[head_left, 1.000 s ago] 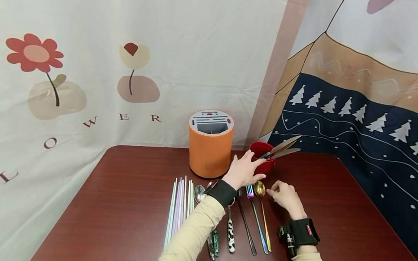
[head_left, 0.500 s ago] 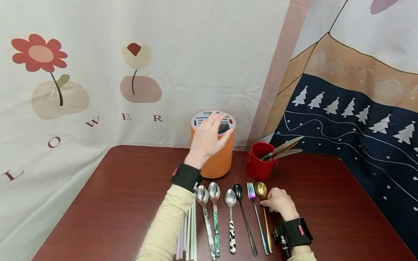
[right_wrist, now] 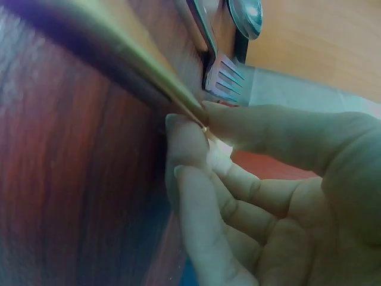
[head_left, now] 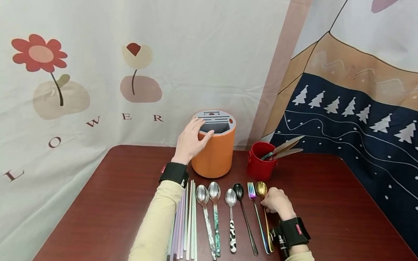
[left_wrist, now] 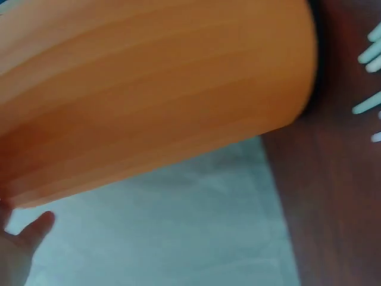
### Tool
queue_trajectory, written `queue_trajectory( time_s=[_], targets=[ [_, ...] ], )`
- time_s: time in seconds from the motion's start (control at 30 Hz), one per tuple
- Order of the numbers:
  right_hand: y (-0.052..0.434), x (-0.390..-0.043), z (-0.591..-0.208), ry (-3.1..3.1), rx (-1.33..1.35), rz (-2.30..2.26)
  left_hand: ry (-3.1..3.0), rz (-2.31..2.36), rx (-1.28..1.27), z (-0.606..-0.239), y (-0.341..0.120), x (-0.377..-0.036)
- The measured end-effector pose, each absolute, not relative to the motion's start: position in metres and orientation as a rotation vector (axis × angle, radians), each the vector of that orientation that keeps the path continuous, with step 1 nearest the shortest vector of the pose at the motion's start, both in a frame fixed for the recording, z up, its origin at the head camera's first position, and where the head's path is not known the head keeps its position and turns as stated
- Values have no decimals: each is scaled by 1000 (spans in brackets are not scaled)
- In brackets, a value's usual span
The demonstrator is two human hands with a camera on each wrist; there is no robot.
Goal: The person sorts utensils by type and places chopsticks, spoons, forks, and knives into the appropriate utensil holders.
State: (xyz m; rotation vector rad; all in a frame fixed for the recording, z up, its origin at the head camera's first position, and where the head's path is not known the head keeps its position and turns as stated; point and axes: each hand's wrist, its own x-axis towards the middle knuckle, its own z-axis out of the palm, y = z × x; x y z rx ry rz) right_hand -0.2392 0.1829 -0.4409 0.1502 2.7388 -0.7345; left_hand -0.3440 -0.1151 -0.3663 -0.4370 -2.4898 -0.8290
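My left hand is at the upper left side of an orange cylindrical cutlery holder, fingers extended and thumb spread near the rim. The holder has a slotted grey top; in the left wrist view its orange wall fills much of the frame. On the right, my right hand pinches a gold spoon just below its bowl. The right wrist view shows thumb and forefinger meeting on the spoon's gold handle, with the other fingers curled. Just left of the spoon lies a rainbow-coloured fork.
A red pot holding several knives stands right of the holder. Left of the fork lie a black spoon, a spotted-handle spoon, two more spoons and several pastel chopsticks. Printed curtains hang behind the table.
My left hand has moved from the red pot leftward, across the orange holder's front, to its left side. My right hand has moved slightly left and now pinches the gold spoon.
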Motion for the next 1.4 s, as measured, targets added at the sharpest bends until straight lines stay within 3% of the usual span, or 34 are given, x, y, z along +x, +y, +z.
queue_trajectory(
  time_s=[0.57,0.97,1.23,1.4],
  targets=[
    [183,-239,-442,2709,119,-891,-2244,-772,-441,-389,-107,-356],
    [185,-229,-411,2908,34,-976,-2144,-773,-415,-393,-102,-358],
    [173,-219,-388,3110,-39,-1280,-2143,-777,-417,-395,-101,-361],
    [156,-215,-373,3213,-101,-1703,-2129,-772,-414,-395,-103,-363]
  ],
)
